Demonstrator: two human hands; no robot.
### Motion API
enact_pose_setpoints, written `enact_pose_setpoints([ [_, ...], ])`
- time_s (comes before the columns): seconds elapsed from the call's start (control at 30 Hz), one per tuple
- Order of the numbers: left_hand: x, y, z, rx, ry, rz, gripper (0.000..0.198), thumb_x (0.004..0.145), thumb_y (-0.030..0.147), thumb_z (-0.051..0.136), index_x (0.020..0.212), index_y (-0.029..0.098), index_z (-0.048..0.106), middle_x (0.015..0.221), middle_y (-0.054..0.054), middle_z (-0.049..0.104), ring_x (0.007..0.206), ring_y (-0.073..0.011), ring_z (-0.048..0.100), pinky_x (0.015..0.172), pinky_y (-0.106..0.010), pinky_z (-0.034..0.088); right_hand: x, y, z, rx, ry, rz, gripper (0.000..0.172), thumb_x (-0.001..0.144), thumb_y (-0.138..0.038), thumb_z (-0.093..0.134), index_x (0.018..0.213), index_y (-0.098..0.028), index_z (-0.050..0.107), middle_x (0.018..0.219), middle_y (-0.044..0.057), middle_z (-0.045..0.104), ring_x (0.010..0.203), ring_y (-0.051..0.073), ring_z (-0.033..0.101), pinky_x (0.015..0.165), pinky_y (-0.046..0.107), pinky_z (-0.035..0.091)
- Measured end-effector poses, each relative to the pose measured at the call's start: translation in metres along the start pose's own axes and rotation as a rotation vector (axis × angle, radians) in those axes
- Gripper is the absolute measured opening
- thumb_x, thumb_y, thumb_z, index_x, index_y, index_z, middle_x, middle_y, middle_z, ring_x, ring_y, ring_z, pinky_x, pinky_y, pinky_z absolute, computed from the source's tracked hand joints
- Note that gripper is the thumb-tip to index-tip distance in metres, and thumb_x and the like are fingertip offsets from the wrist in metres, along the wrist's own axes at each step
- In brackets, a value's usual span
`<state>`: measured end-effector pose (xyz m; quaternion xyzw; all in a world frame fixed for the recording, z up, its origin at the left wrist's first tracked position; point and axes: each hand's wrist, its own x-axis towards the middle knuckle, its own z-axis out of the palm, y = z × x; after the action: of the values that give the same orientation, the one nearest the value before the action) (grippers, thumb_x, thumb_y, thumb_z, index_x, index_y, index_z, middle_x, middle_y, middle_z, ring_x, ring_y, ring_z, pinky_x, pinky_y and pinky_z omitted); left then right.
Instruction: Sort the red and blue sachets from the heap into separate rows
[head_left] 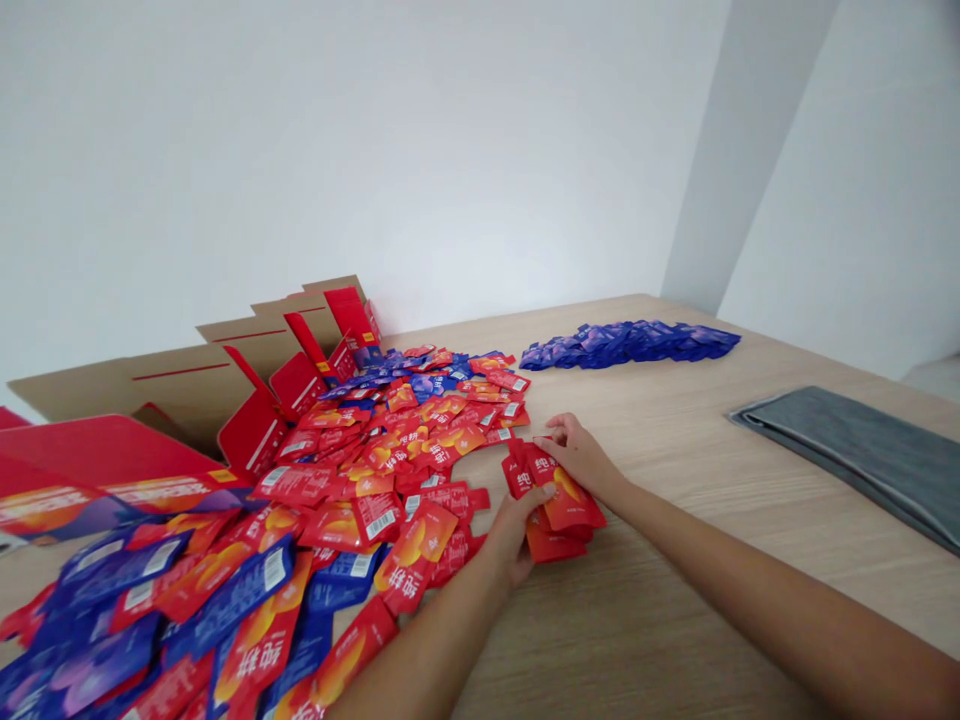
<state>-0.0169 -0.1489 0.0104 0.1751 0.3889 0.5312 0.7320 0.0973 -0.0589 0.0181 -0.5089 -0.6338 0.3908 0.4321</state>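
At the table [675, 440], left hand [517, 530] and right hand [583, 457] narrowly clasp stacked red pouches [570, 508].

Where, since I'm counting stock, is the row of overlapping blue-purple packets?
In the head view, the row of overlapping blue-purple packets lies near the far edge of the pale wood-grain table, right of the red-and-blue packet pile.

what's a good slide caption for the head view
Left hand and right hand hold a small stack of red pouches beside a mixed red-and-blue pile on a table.
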Motion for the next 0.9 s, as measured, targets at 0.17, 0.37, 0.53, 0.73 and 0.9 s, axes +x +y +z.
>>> enact_pose_setpoints([
  [0.17,-0.001,0.0,0.003,-0.052,0.056,0.044,0.031,0.061,0.017,0.072,0.09,0.012,0.062,0.08,-0.008,0.073,0.08,-0.0239,0.07,0.079,-0.034,0.054,-0.024,0.004,-0.007,0.383,-0.039,0.292,0.031,0.075,-0.039,0.062,0.099,-0.022,0.053,0.083,0.004,0.067,0.069,0.021,0.064,0.063,0.034,0.052],
  [0.37,-0.006,-0.003,0.009,-0.002,-0.09,0.016,0.049,0.057,0.024,0.08,0.102,0.014,0.063,0.093,-0.01,0.073,0.087,-0.0243,0.069,0.083,-0.033,0.052,-0.045,0.019,-0.004,0.588,0.004,0.34,0.042,0.066,-0.032,0.073,0.102,-0.023,0.054,0.089,0.003,0.069,0.074,0.019,0.066,0.066,0.031,0.054],
  [0.53,-0.011,-0.008,0.013,0.1,-0.044,0.018,0.049,0.05,0.012,0.077,0.097,0.014,0.064,0.085,-0.007,0.073,0.078,-0.0228,0.069,0.075,-0.032,0.054,-0.043,0.019,0.001,0.656,0.086,0.264,0.046,0.063,-0.036,0.076,0.101,-0.024,0.054,0.086,0.001,0.068,0.077,0.019,0.066,0.069,0.031,0.055],
  [0.73,-0.002,0.006,0.008,0.148,0.027,0.167,0.039,0.052,0.018,0.076,0.089,0.014,0.065,0.077,-0.005,0.072,0.072,-0.0214,0.068,0.073,-0.033,0.054,-0.066,-0.001,-0.004,0.772,-0.188,0.317,0.051,0.066,-0.049,0.072,0.106,-0.022,0.057,0.097,0.007,0.07,0.086,0.025,0.067,0.078,0.039,0.054],
  [0.9,-0.006,0.019,0.001,0.452,0.088,0.508,0.045,0.053,0.024,0.082,0.095,0.018,0.065,0.088,-0.005,0.072,0.082,-0.0221,0.066,0.08,-0.036,0.052,-0.071,0.003,-0.01,0.688,-0.417,0.137,0.052,0.07,-0.046,0.071,0.114,-0.022,0.058,0.106,0.007,0.069,0.097,0.025,0.065,0.087,0.042,0.05],
])
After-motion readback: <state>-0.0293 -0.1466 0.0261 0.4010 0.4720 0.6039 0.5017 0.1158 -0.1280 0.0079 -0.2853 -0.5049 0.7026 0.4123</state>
